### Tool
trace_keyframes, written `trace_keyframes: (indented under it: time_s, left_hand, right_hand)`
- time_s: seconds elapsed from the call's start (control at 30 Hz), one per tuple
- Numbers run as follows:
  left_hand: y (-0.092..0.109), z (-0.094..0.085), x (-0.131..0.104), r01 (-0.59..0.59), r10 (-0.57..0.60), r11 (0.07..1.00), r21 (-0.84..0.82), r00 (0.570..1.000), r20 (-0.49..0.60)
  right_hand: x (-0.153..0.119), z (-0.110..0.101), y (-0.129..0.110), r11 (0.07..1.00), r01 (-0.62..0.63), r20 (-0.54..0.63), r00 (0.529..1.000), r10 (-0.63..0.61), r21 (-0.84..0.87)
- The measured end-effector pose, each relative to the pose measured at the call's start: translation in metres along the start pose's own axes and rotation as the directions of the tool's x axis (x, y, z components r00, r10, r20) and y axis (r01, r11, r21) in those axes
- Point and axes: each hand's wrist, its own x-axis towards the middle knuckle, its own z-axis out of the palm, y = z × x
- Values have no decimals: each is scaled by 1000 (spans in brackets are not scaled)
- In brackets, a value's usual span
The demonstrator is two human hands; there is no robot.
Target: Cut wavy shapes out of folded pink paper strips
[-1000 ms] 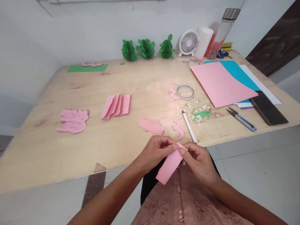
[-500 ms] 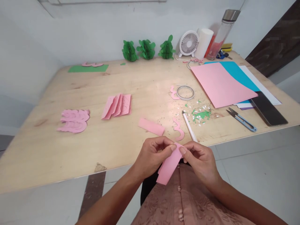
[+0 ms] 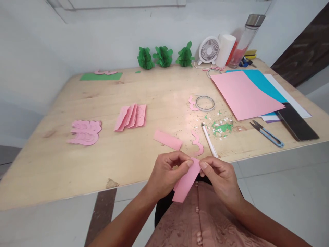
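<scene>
Between my hands, just off the table's front edge, is a folded pink paper strip [image 3: 186, 183]. My left hand [image 3: 167, 173] pinches its upper end from the left. The thumb and fingers of my right hand [image 3: 221, 175] grip the same end from the right. The strip's lower end hangs free over my lap. On the table beyond lie a flat pink strip [image 3: 168, 139], a wavy pink cutout [image 3: 197, 144] and a white pen [image 3: 209, 140].
Pleated pink paper [image 3: 131, 117] and stacked pink cutouts [image 3: 84, 132] lie on the left. Scissors [image 3: 267, 133], a phone [image 3: 298, 121] and pink sheets [image 3: 244, 94] are on the right. Green paper figures [image 3: 163, 56], a fan [image 3: 209, 50] and a bottle [image 3: 243, 43] stand at the back.
The view has shifted slightly, so the table items appear a little further right and lower. My right thumb and fingertips have moved slightly to the right along the strip's upper end.
</scene>
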Motion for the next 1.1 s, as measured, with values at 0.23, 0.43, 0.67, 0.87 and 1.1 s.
trace_keyframes:
  time_s: [0.23,0.43,0.67,0.87,1.1]
  left_hand:
    - [-1,2,-2,74,-80,993,-90,995,-55]
    - [0,4,0,80,-86,983,-166,996,-32]
    - [1,5,1,4,-9,990,-140,999,-36]
    - [0,7,-2,-21,10,992,-123,996,-85]
    - [2,6,-2,-81,70,992,-95,992,-109]
  right_hand:
    - [3,3,5,1000,-4,4,1000,4,20]
    - [3,4,8,1000,-9,17,1000,9,-18]
    - [4,7,7,1000,-13,19,1000,13,-6]
    - [7,11,4,1000,-8,8,1000,8,21]
    - [7,10,2,998,-21,47,999,18,54]
